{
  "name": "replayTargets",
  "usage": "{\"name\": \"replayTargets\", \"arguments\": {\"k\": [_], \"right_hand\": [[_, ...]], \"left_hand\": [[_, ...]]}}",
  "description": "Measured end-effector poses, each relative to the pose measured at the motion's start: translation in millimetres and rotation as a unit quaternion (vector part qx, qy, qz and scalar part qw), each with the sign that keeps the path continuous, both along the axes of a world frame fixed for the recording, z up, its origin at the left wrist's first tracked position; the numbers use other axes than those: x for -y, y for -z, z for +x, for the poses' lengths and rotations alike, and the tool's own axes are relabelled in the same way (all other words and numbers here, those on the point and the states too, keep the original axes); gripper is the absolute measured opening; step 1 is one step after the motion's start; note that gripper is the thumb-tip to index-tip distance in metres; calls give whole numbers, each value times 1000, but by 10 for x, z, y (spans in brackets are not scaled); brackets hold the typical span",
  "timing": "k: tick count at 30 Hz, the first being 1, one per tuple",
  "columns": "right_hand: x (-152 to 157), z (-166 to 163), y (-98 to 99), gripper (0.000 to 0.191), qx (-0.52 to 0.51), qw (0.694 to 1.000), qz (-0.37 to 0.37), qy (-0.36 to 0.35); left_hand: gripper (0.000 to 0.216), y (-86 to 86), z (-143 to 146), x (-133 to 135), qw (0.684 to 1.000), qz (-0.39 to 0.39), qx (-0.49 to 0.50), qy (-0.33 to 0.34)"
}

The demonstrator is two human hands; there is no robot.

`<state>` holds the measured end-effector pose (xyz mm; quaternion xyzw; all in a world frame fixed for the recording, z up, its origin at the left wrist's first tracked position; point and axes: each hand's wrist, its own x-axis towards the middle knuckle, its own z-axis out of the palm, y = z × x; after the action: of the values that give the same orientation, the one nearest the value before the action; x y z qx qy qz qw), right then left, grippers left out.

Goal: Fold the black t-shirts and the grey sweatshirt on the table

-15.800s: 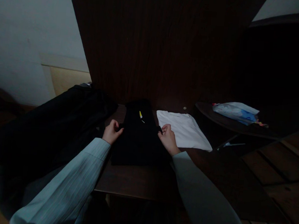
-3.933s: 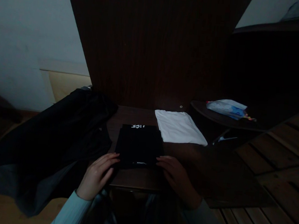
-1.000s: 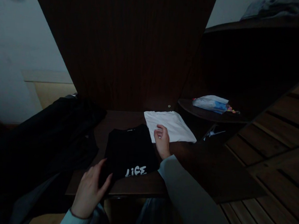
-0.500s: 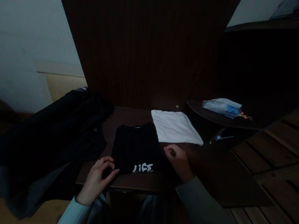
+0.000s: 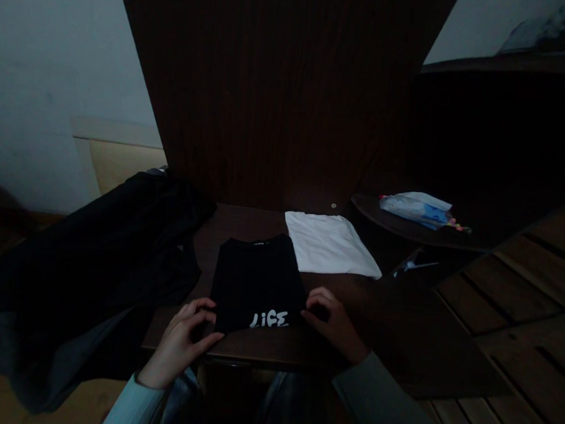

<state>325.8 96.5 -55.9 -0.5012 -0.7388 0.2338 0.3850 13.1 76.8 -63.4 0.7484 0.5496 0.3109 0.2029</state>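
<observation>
The left hand's (image 5: 179, 345) fingers were parted from the thumb around the near left corner of a folded black T-shirt (image 5: 257, 279). The right hand (image 5: 335, 323) curled at its near right corner; whether thumb and forefinger pinched cloth there could not be told. With 2 hands at 2 corners, the near edge was probably being kept straight.

The T-shirt lay flat on a dark wooden tabletop (image 5: 247, 219), neckline away from the person, white "LIFE" lettering (image 5: 269, 318) along its near edge, right way up to the wearer's eye. Just beyond its right side lay a folded white garment (image 5: 332, 244), placed, it seemed, to leave the T-shirt room. To its left sprawled loose dark clothing (image 5: 111, 250); well to its right, a plastic packet (image 5: 416, 209) rested on a curved shelf (image 5: 381, 215).
</observation>
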Motion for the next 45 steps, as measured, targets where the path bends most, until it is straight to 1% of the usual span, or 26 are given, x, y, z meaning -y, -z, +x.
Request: {"name": "replayTargets", "arguments": {"k": [4, 9, 11, 13, 15, 18, 21, 24, 27, 29, 32, 36, 38, 40, 42, 45], "right_hand": [[14, 4, 10, 16, 8, 1000, -4, 1], [-16, 19, 61, 19, 17, 998, -7, 67], [-31, 33, 77, 22, 15, 997, -6, 76], [-37, 49, 82, 23, 22, 998, -12, 61], [-33, 64, 76, 23, 16, 999, -24, 30], [-17, 82, 55, 21, -28, 999, -39, -5], [-6, 95, 35, 19, -65, 996, -53, -15], [-6, 99, 22, 20, -95, 992, -75, -25], [-1, 79, 9, 24, -105, 989, -105, -24], [8, 51, 0, 26, -82, 990, -112, -17], [17, 10, -6, 24, -39, 994, -99, -10], [4, -5, 13, 22, -27, 996, -77, -46], [-1, -1, 21, 22, -30, 995, -81, -52], [3, 2, 14, 23, -42, 993, -101, -43], [12, 0, -6, 24, -50, 991, -124, -28], [22, -6, -36, 27, -49, 988, -148, -12]], "left_hand": [[22, -13, 19, 19, 1000, 12, 6, -8], [24, -35, 31, 32, 1000, 11, 8, -2], [24, -44, 32, 33, 1000, 11, 9, -1], [24, -56, 34, 36, 1000, 12, 9, -1], [23, -71, 38, 43, 1000, 14, 10, 0], [22, -88, 47, 58, 1000, 15, 17, -1], [22, -80, 54, 69, 1000, 14, 28, -1], [24, -54, 58, 72, 998, 14, 55, -16], [26, -37, 63, 68, 996, 9, 79, -35], [27, -31, 65, 61, 996, 7, 82, -38], [27, -17, 65, 48, 996, 13, 79, -36], [25, -7, 56, 44, 997, 16, 76, -31], [25, -18, 51, 48, 996, 8, 78, -29], [25, -34, 49, 52, 996, -9, 84, -33], [26, -42, 57, 55, 994, -20, 94, -55], [27, -30, 84, 53, 989, -26, 99, -105]]}}
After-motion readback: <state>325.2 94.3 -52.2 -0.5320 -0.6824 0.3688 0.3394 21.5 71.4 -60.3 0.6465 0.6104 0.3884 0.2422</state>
